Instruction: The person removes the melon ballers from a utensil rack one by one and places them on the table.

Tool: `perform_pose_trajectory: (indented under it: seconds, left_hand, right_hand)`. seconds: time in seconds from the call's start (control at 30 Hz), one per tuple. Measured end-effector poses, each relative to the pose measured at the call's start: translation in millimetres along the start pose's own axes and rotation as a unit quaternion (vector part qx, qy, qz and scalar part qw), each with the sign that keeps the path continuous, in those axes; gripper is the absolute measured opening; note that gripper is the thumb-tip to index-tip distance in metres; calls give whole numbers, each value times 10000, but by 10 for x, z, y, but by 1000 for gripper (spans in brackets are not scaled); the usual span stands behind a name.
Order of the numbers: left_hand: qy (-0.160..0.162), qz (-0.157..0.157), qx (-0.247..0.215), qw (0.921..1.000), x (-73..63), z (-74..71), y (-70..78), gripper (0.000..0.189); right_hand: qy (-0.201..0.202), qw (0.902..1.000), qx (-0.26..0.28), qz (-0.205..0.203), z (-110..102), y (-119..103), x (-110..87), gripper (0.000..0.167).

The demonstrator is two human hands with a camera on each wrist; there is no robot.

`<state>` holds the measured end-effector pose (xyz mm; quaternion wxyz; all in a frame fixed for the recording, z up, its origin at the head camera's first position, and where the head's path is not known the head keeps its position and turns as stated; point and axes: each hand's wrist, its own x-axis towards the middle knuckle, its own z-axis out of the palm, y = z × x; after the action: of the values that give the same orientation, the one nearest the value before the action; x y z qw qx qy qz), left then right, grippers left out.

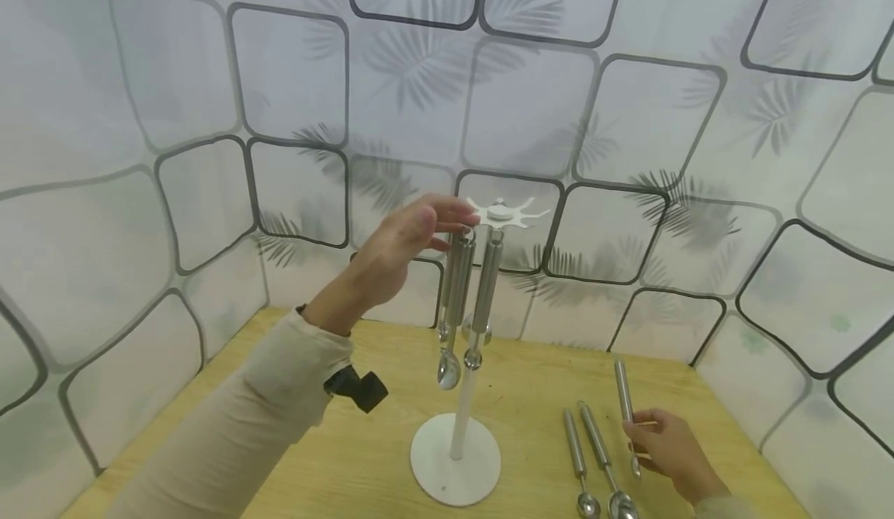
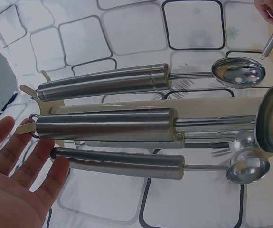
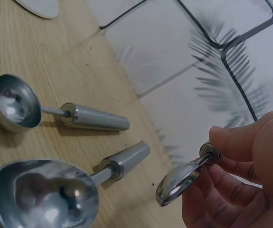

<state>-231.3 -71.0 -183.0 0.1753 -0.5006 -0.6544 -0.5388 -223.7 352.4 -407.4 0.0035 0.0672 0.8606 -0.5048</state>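
One scoop [image 1: 624, 391] sits pinched in the fingers of the right hand [image 1: 667, 449], lower right; the left hand [image 1: 401, 251] spreads its fingers near the top of the stand [image 1: 462, 418], mid-frame. Several hanging scoops [image 1: 486, 286] look done; the pinched one and two loose scoops [image 1: 595, 437] on the surface [image 1: 534, 426] seem left.

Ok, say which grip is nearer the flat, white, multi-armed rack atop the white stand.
Left. The left grip is right beside the rack; the right grip is lower, off to the right, holding a long-handled silver metal spoon.
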Motion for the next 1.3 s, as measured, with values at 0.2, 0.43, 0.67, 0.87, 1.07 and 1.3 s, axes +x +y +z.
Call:
perform_pose_trajectory:
  seconds: [0.2,0.43,0.67,0.87,1.07,1.3]
  left_hand:
    - [2,-12,-6,10000,0,3,-7,93]
    - [15,-15,73,10000,-3,-15,-6,92]
    - [-13,-21,41,10000,4,-15,4,93]
    - [-36,-61,47,10000,1,-17,2,93]
    - [-50,-95,101,9999,-5,-26,-4,92]
    - [-53,-91,111,9999,-4,-27,-8,92]
  right_hand:
    - [20,9996,-10,297,19,214,1,42]
    - [53,9978,-554,359,35,355,20,35]
    - [-6,9854,-1705,11,23,476,40,29]
    - [-52,9823,-1869,90,37,477,51,29]
    - [53,9798,-1998,54,68,501,76,31]
    - [-81,9802,-1966,201,64,511,93,36]
